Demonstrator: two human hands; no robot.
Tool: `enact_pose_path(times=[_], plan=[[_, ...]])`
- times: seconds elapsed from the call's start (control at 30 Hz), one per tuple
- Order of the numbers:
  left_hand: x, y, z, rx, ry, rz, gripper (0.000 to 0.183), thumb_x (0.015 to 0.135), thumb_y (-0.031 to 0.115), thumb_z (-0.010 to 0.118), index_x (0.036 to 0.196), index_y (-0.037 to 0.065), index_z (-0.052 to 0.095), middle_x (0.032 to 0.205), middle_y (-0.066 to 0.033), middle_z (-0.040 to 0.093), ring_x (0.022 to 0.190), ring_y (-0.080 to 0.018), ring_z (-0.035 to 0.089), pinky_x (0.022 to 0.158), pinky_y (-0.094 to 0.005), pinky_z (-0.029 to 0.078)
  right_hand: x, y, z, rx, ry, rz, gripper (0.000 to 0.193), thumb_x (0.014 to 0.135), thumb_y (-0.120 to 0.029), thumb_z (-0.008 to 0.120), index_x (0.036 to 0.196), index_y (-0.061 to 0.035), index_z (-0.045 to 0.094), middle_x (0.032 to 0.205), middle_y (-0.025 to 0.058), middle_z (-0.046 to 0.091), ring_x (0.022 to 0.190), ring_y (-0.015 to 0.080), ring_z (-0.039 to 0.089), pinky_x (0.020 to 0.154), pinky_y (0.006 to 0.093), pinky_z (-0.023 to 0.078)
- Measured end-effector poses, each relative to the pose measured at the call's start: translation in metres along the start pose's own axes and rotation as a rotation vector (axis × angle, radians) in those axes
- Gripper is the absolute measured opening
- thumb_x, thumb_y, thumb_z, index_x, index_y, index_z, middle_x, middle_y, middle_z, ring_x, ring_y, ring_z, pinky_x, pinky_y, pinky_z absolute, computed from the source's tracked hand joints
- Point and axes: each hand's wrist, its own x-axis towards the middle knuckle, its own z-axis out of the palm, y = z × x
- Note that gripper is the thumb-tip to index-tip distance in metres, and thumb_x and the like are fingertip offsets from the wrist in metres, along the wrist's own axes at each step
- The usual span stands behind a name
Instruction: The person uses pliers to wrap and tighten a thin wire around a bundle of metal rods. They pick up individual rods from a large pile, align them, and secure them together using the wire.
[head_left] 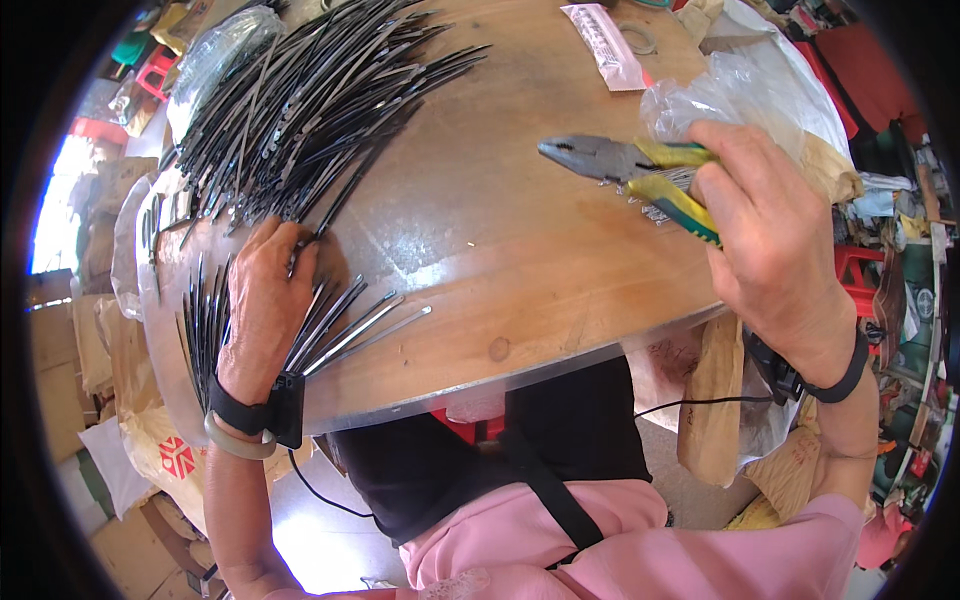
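My right hand (775, 225) is wrapped round the handles of a pair of pliers (590, 156) with yellow and green grips, held above the table at the right. Beneath the pliers lies a small heap of thin metal pieces (655, 214), partly covered by them. At the left, my left hand (265, 300) has its fingers pinched on a thin dark strip at the near edge of a large pile of black strips (290, 120). A smaller fan of strips (335, 325) lies under and beside that hand, partly hidden by it.
The wooden table (480, 270) has a curved near edge in front of my lap. Clear plastic bags (715, 95), a pink packet (607, 48) and a roll of tape (638, 40) lie at the far right. Another plastic bag (215, 65) sits beyond the pile at the far left.
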Motion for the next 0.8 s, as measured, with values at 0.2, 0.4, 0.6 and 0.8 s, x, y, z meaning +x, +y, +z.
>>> enact_pose_path(times=[0.2,0.4,0.6,0.8], plan=[[0.011,0.011,-0.023,-0.059,0.186,0.105,0.009,0.089,0.004,0.06,0.096,0.001,0.064,0.076,-0.009,0.06,0.066,-0.0193,0.057,0.061,-0.0303,0.045,0.026,-0.005,-0.014,0.05,0.086,-0.025,0.028,0.061,0.009,0.065,0.087,0.0038,0.057,0.109,0.0161,0.061,0.088,0.0351,0.062,0.073,0.0401,0.051],[-0.028,0.03,-0.025,-0.798,0.089,-0.419,0.013,0.096,0.007,0.056,0.103,0.001,0.064,0.067,-0.002,0.057,0.057,-0.0064,0.05,0.051,-0.0226,0.038,0.023,-0.002,-0.019,0.027,-0.037,0.022,0.028,0.067,0.007,0.065,0.094,0.0035,0.06,0.11,0.0159,0.062,0.092,0.0341,0.062,0.077,0.0373,0.051],[-0.09,0.068,-0.024,-1.429,0.023,-0.805,0.027,0.098,0.014,0.055,0.12,-0.001,0.056,0.072,-0.0042,0.058,0.048,-0.0107,0.051,0.04,-0.0218,0.036,0.001,-0.031,-0.037,0.505,0.571,0.475,0.014,0.085,-0.003,0.067,0.099,0.0001,0.064,0.112,0.0126,0.064,0.092,0.0182,0.062,0.082,0.0305,0.051],[-0.115,0.116,-0.022,-1.876,-0.158,-0.863,0.045,0.09,0.013,0.065,0.129,-0.002,0.049,0.071,-0.0054,0.054,0.049,-0.0136,0.049,0.04,-0.0246,0.038,-0.071,-0.036,0.014,0.946,0.419,0.885,0.013,0.088,-0.007,0.068,0.101,-0.0025,0.067,0.107,0.0113,0.066,0.081,0.013,0.057,0.07,0.0276,0.047]])
